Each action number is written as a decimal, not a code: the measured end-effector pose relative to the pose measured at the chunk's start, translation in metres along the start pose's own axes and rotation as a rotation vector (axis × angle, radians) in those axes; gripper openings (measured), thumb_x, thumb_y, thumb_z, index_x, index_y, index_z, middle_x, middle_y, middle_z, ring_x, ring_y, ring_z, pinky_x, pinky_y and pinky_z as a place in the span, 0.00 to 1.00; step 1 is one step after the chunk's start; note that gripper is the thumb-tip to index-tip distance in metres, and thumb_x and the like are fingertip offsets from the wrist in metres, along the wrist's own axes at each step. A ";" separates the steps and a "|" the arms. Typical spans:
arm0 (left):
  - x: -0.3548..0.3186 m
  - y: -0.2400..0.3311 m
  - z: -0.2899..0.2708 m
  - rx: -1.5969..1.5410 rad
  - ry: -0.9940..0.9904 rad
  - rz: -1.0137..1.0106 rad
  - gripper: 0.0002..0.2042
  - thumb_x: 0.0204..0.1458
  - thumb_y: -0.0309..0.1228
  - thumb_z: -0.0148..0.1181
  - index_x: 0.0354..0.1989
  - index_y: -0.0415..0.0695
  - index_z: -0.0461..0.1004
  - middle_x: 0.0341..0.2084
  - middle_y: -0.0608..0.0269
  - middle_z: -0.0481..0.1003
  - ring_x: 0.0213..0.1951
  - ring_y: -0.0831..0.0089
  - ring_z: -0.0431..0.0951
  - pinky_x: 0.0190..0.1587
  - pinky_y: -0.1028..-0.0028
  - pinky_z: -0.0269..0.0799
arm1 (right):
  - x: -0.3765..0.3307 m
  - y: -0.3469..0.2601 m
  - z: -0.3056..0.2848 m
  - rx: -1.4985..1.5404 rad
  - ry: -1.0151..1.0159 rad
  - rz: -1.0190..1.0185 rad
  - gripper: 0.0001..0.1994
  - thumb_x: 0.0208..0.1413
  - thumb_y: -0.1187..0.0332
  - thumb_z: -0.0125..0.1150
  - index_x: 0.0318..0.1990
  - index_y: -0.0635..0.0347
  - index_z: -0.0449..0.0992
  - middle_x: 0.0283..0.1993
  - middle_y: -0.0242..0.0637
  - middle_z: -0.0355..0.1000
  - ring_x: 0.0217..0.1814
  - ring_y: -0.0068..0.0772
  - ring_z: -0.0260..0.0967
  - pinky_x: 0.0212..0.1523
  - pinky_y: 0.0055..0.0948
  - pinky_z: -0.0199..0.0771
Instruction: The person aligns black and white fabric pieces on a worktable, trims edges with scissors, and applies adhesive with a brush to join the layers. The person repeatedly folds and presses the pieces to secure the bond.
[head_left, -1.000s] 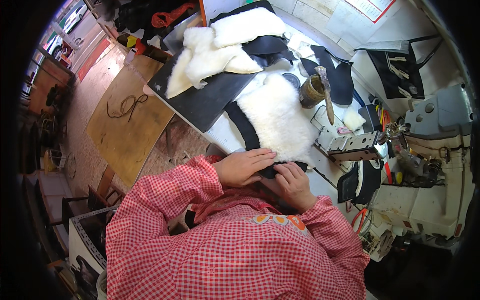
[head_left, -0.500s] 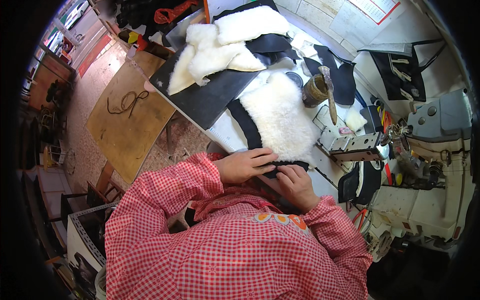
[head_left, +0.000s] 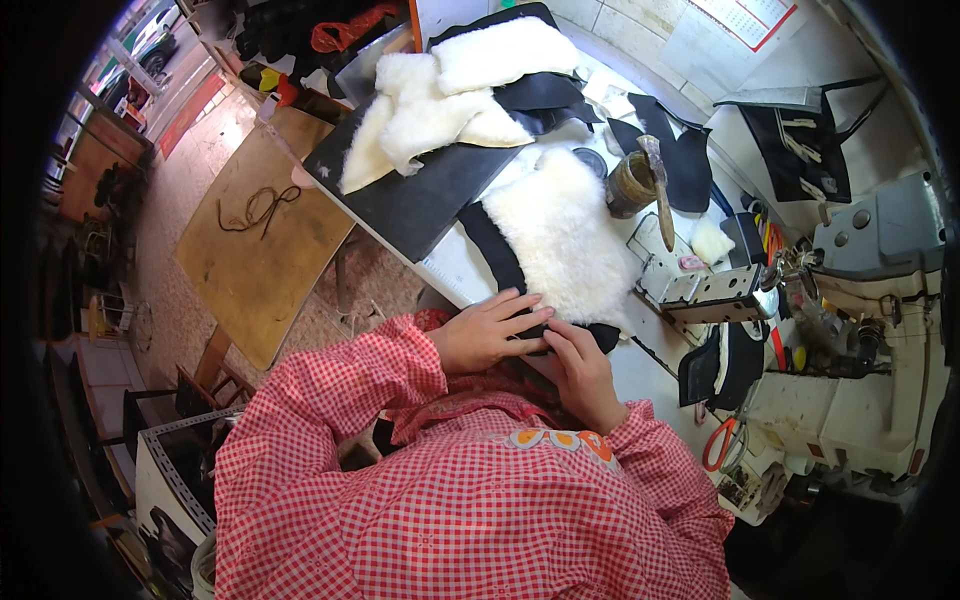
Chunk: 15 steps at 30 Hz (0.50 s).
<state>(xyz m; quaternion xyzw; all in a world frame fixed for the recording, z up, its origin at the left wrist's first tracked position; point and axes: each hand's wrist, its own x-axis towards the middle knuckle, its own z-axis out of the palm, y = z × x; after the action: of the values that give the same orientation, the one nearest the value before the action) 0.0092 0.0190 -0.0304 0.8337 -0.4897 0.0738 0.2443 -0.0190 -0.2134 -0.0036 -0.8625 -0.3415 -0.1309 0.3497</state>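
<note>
At the near edge of the workbench: both hands lay on one piece of work.
Left hand (head_left: 487, 333): rested flat, fingers stretched out together and pressing down on the near end of the fleece-lined black piece (head_left: 560, 245); it clasped nothing.
Right hand (head_left: 580, 368): sat just beside the left, touching it, fingertips bent down onto the same dark edge; whether they pinched the edge I could not tell.
Fleece-lined black piece: lay directly beyond the fingertips, white pile upward, its black border showing along the left side and under the hands.
Beyond it: a pile of white fleece pieces (head_left: 450, 95) on a black sheet (head_left: 420, 190), well apart from the hands.
Right of the hands: a small grey machine (head_left: 712, 290), near; past it a tin (head_left: 630, 185) with a brush (head_left: 660, 190) leaning on it.
Far right: a pale sewing machine (head_left: 860, 380), well apart.
Below right: orange-handled scissors (head_left: 718, 443), near the right elbow.
Sleeves: red-and-white check.
</note>
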 end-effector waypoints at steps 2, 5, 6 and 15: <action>-0.008 0.008 -0.001 0.111 -0.055 -0.074 0.26 0.50 0.28 0.58 0.61 0.57 0.70 0.69 0.50 0.57 0.69 0.52 0.58 0.66 0.46 0.58 | 0.003 0.002 0.003 -0.011 -0.016 0.013 0.18 0.47 0.73 0.70 0.47 0.65 0.75 0.52 0.47 0.72 0.49 0.49 0.73 0.49 0.39 0.76; -0.017 0.019 0.005 0.139 -0.033 -0.146 0.26 0.53 0.31 0.58 0.63 0.61 0.68 0.70 0.53 0.56 0.70 0.53 0.57 0.66 0.43 0.54 | -0.001 0.002 0.004 0.015 -0.088 0.064 0.20 0.48 0.76 0.67 0.51 0.64 0.75 0.56 0.48 0.70 0.55 0.51 0.70 0.54 0.42 0.72; -0.019 0.021 0.008 0.140 -0.026 -0.162 0.27 0.53 0.32 0.58 0.64 0.61 0.67 0.70 0.53 0.56 0.70 0.54 0.57 0.67 0.43 0.54 | -0.002 0.002 0.004 -0.005 -0.104 0.059 0.21 0.48 0.75 0.68 0.52 0.63 0.75 0.57 0.48 0.69 0.55 0.51 0.69 0.54 0.42 0.71; -0.029 0.026 0.013 0.220 0.153 -0.138 0.25 0.54 0.35 0.58 0.61 0.45 0.68 0.63 0.55 0.67 0.64 0.58 0.67 0.66 0.48 0.58 | -0.003 -0.001 -0.001 -0.097 -0.200 0.009 0.26 0.46 0.68 0.71 0.56 0.58 0.74 0.61 0.47 0.65 0.60 0.51 0.65 0.58 0.43 0.67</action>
<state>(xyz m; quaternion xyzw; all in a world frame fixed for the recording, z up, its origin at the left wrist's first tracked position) -0.0295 0.0243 -0.0436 0.8792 -0.4000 0.1733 0.1924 -0.0218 -0.2155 -0.0037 -0.8886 -0.3642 -0.0590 0.2725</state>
